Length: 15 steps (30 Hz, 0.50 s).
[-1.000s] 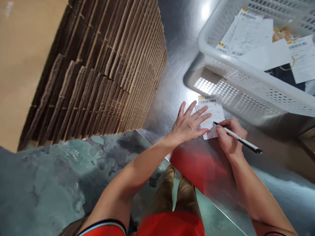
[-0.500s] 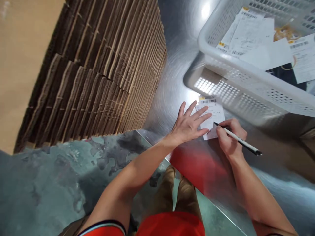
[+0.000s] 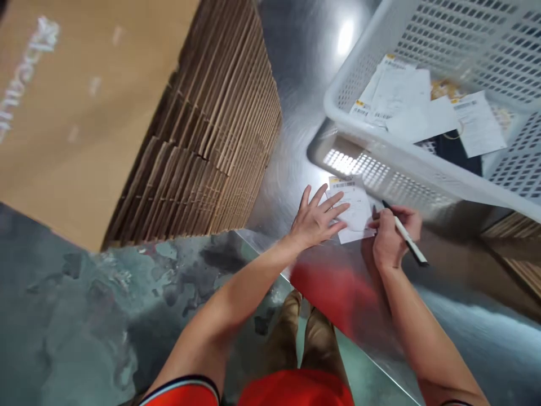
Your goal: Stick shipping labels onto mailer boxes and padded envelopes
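Note:
Small white paper slips with a printed barcode (image 3: pixel 357 206) lie on the shiny metal table (image 3: pixel 291 152). My left hand (image 3: pixel 316 221) rests on their left side, fingers spread flat. Just right of the slips, my right hand (image 3: pixel 395 231) holds a white pen with black ends (image 3: pixel 406 235). The pen's dark tip points up and left, off the paper. The fingertips of that hand are at the slips' right edge; whether they pinch the paper I cannot tell.
A white perforated basket (image 3: pixel 406 148) at the upper right holds more printed slips (image 3: pixel 401 93), a dark item and something orange. Tall stacks of flattened cardboard (image 3: pixel 220 141) stand at the left. More cardboard (image 3: pixel 515 248) lies at the right edge. The table's front edge runs diagonally above the floor.
The pen tip has lifted off the slip and swung upward, and my right fingers have come to the slip's edge. My left hand stays flat. The view has shifted, showing more basket and cardboard.

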Each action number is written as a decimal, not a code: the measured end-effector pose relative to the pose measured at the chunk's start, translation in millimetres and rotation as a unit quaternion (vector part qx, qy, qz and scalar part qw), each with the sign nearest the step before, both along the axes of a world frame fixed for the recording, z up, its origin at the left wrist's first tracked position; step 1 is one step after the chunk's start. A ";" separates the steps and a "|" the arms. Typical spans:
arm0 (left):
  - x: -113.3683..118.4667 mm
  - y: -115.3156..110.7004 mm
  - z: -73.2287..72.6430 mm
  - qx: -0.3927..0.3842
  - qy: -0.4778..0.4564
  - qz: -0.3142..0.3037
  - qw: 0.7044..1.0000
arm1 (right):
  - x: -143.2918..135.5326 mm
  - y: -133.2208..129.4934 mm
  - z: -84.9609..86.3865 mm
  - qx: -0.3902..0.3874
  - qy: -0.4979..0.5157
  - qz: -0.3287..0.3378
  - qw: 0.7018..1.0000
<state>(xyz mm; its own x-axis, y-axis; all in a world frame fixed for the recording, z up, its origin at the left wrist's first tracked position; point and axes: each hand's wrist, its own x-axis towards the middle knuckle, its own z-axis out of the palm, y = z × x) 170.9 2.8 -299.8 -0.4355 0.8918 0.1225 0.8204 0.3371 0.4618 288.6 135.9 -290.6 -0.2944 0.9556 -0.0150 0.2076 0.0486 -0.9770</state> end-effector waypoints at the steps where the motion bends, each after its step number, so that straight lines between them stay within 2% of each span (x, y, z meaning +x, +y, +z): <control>1: 0.2 0.0 -0.1 0.005 -0.001 0.002 1.000 | -1.3 -0.2 0.1 -0.015 0.007 0.005 1.000; 5: 3.0 1.1 6.0 -0.001 -0.008 0.004 1.000 | 0.5 1.5 -2.7 -0.050 0.029 0.031 0.998; 8: 9.5 3.0 19.0 -0.040 -0.023 0.012 0.999 | 4.5 10.3 -4.4 -0.053 -0.029 0.106 0.993; 10: 17.5 4.4 29.4 -0.069 -0.037 0.017 0.997 | 4.2 19.0 -1.2 0.033 -0.107 0.166 0.980; 12: 28.8 6.1 37.7 -0.095 -0.053 0.053 0.993 | 0.7 25.8 6.0 0.165 -0.206 0.212 0.941; 15: 49.8 10.8 42.9 -0.115 -0.092 0.201 0.968 | -6.4 25.0 18.3 0.297 -0.336 0.263 0.854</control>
<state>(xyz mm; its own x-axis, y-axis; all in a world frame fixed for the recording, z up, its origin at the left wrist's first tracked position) 220.7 13.6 -256.9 -0.7495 0.6395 -0.1712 0.5122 0.7239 0.4622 282.2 160.9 -272.2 -0.8006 0.5919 0.0931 0.5086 0.7535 -0.4167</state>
